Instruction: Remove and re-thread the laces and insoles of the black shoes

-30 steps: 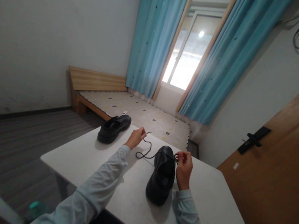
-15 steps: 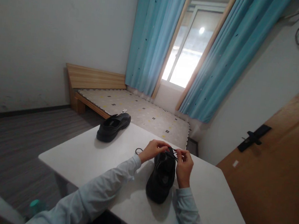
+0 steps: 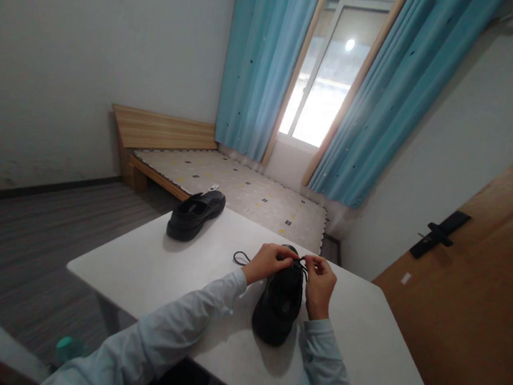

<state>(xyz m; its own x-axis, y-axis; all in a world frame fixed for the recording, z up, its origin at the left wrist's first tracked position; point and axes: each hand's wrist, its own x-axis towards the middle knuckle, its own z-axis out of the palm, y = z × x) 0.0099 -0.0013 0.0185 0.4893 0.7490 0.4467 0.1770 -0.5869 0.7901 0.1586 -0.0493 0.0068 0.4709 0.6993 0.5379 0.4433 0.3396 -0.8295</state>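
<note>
A black shoe (image 3: 275, 315) stands upright on the white table (image 3: 140, 266), its heel toward me. Over its laced front, my left hand (image 3: 270, 261) is closed in a pinch on a black shoelace (image 3: 242, 257), a loop of which sticks out to the left above the table. My right hand (image 3: 320, 286), at the shoe's right side, also pinches the lace, with its fingertips close to those of the left. The knot area is partly hidden by my fingers. Another black shoe (image 3: 195, 214) rests at the table's far left edge.
Beyond the table lies a low bed (image 3: 247, 191) with a patterned mattress and wooden headboard (image 3: 166, 132). Blue curtains (image 3: 268, 66) frame a window. A wooden door (image 3: 467, 309) stands at the right. A bottle with a green cap (image 3: 65, 346) is at lower left.
Both hands have shifted slightly to the right, still at the shoelace. My left fingers now lie lower over the shoe's front, and more of its toe shows beyond them.
</note>
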